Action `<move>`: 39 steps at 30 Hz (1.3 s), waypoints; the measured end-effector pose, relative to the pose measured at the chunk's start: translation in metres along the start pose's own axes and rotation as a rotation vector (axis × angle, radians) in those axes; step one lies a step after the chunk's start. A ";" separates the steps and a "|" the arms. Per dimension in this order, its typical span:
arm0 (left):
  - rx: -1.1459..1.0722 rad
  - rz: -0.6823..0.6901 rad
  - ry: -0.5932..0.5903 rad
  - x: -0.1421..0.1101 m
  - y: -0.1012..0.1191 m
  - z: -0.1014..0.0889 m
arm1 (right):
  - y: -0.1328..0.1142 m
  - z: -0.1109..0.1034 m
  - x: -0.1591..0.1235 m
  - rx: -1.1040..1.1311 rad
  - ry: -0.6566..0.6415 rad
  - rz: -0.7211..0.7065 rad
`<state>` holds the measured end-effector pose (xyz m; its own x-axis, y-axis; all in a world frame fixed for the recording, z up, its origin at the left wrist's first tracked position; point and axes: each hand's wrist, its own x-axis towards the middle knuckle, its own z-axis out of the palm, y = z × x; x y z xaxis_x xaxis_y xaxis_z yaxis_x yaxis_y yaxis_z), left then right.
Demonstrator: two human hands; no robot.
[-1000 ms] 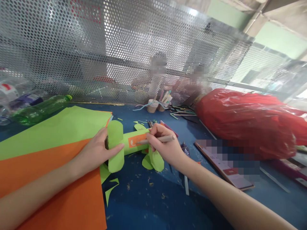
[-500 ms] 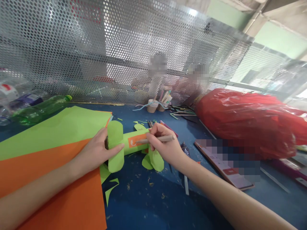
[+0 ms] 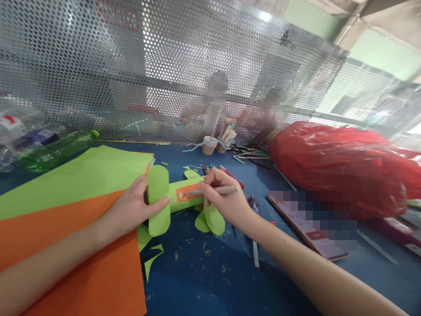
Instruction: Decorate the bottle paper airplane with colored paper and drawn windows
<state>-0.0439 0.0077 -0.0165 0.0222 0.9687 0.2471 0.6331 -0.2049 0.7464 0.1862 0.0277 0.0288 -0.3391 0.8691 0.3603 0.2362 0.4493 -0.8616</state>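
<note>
A green paper-covered tube point(image 3: 177, 195) with green paper flaps and an orange label lies on the blue table point(image 3: 210, 272). My left hand point(image 3: 133, 210) is closed around its left end, thumb on the front flap. My right hand point(image 3: 223, 197) pinches a grey pen point(image 3: 217, 190), its tip resting on the orange label. Green paper flaps hang below my right hand.
Large green point(image 3: 75, 177) and orange point(image 3: 82, 259) paper sheets lie at left. A green plastic bottle point(image 3: 52, 151) rests at far left. A red plastic bag point(image 3: 338, 166), a flat box point(image 3: 305, 228), cups of sticks point(image 3: 217, 142) and a perforated metal screen point(image 3: 164, 74) stand behind.
The pen tip has crept slightly left along the orange label; my right hand shifted with it. My left hand has not moved.
</note>
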 end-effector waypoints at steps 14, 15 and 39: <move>-0.038 -0.007 -0.032 -0.001 0.000 0.000 | -0.002 0.001 0.001 0.024 -0.031 0.036; -0.036 -0.006 -0.031 -0.001 -0.001 0.000 | -0.002 0.001 0.001 0.026 -0.025 0.036; -0.021 0.018 -0.010 0.001 -0.001 0.001 | -0.001 0.002 0.001 0.039 -0.031 0.034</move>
<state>-0.0441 0.0089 -0.0180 0.0415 0.9663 0.2541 0.6160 -0.2250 0.7549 0.1835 0.0273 0.0294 -0.3596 0.8767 0.3195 0.2130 0.4105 -0.8867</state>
